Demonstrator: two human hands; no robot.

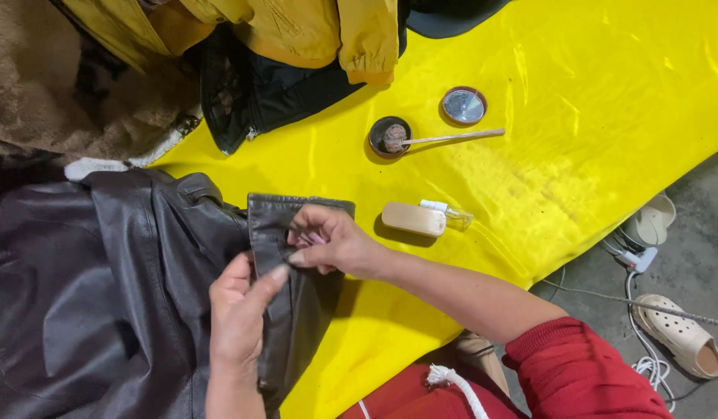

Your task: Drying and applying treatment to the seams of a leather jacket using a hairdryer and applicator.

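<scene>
Both hands are working the sleeve of a dark brown leather jacket [103,295] that's lying over the left edge of the yellow sheet [591,93]. Left hand [238,314] is pinching the cuff [293,233] from below, probably to keep it taut, while the right hand [335,242] is pressing something small and pinkish against the leather, can't tell what. Mid-sheet, within easy reach, are sitting a tan brush [413,219], a small clear bottle [452,216], an open round tin [389,136] with a stick across it, and its lid [463,105].
</scene>
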